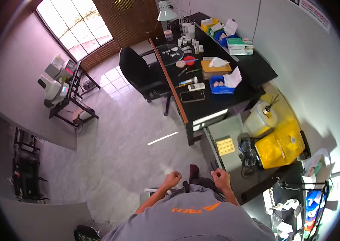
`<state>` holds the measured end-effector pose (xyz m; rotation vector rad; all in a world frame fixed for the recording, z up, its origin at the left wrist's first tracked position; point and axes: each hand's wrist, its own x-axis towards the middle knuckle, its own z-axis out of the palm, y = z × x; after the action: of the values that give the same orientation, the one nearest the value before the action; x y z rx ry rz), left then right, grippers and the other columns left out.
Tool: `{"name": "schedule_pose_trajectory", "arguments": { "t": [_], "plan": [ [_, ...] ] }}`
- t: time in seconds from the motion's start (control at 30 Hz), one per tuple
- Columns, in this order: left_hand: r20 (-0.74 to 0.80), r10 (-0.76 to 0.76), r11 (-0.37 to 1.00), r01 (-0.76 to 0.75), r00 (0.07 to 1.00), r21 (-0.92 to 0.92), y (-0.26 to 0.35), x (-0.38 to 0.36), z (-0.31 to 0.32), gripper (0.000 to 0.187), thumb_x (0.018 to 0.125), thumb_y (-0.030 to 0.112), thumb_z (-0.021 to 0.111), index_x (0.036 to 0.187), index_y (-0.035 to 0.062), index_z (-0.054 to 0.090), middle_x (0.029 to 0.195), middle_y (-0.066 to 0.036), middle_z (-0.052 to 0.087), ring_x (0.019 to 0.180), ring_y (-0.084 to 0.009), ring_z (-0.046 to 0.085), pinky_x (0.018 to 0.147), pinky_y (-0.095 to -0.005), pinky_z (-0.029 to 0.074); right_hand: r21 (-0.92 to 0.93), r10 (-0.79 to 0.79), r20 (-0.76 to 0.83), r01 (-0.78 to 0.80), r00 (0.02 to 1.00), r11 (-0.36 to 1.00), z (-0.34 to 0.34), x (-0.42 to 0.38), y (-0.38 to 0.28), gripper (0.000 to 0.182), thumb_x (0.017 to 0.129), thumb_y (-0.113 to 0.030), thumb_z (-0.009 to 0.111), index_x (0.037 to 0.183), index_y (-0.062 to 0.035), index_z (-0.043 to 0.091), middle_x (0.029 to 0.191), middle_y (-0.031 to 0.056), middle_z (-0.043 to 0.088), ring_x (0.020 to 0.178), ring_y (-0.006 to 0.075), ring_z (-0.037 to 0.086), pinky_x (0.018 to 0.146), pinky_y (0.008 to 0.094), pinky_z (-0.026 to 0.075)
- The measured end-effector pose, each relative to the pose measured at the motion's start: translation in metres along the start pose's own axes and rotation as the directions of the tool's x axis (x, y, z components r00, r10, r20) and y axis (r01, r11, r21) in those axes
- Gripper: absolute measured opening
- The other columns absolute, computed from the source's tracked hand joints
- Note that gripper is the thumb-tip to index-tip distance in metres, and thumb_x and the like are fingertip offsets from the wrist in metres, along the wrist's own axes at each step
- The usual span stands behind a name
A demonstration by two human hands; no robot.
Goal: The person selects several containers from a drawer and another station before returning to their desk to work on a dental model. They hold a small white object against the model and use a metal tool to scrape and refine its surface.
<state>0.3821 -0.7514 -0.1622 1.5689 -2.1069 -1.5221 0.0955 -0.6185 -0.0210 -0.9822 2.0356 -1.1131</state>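
Note:
My left hand (172,179) hangs in front of my body over the grey floor, its fingers loosely curled and nothing showing in them. To its right, my right hand (221,179) is also closed, thumb toward the fingers, with no object visible in it. It is nearest to the pulled-out drawer (232,125) under the black desk, close by the drawer's near corner in this view. Inside that drawer lies a pale yellow tray (225,146) with rows of round hollows.
The black desk (218,104) carries a phone (193,96), a blue box (221,89), small jars and a lamp (166,12). A black office chair (137,72) stands at its left side. Yellow bags (280,146) and a white bucket (261,117) sit right of the drawer.

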Motion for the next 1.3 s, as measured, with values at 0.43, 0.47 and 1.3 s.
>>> {"name": "schedule_pose_trajectory", "arguments": {
  "t": [0.43, 0.47, 1.3],
  "plan": [
    [-0.260, -0.555, 0.831, 0.513, 0.790, -0.215, -0.126, 0.084, -0.154, 0.035, 0.081, 0.032, 0.074, 0.108, 0.0105, 0.081, 0.104, -0.018, 0.079, 0.101, -0.0328, 0.076, 0.096, -0.0415, 0.058, -0.127, -0.104, 0.385, 0.164, 0.917, 0.978, 0.122, 0.196, -0.103, 0.031, 0.093, -0.028, 0.077, 0.083, -0.0006, 0.067, 0.066, 0.0099, 0.063, 0.062, 0.0154, 0.059, 0.062, 0.0347, 0.049],
    [-0.259, -0.582, 0.813, 0.541, 0.771, -0.217, -0.131, 0.091, -0.159, 0.035, 0.081, 0.032, 0.073, 0.107, 0.0109, 0.081, 0.105, -0.019, 0.079, 0.102, -0.0328, 0.076, 0.096, -0.0416, 0.058, -0.185, -0.075, 0.393, 0.159, 0.917, 0.970, 0.127, 0.209, -0.115, 0.031, 0.093, -0.029, 0.078, 0.085, -0.0010, 0.068, 0.068, 0.0103, 0.065, 0.063, 0.0157, 0.061, 0.063, 0.0345, 0.050],
    [-0.103, -0.761, 0.536, 0.533, 0.640, -0.655, -0.292, 0.310, -0.505, 0.013, 0.090, 0.014, 0.067, 0.095, 0.0019, 0.070, 0.073, -0.007, 0.068, 0.058, -0.0172, 0.065, 0.047, -0.0311, 0.048, -0.242, -0.114, 0.548, 0.287, 0.829, 0.927, 0.386, 0.529, -0.300, 0.024, 0.095, -0.026, 0.070, 0.101, -0.0030, 0.074, 0.094, 0.0211, 0.074, 0.090, 0.0398, 0.072, 0.079, 0.0473, 0.056]
  ]
}}
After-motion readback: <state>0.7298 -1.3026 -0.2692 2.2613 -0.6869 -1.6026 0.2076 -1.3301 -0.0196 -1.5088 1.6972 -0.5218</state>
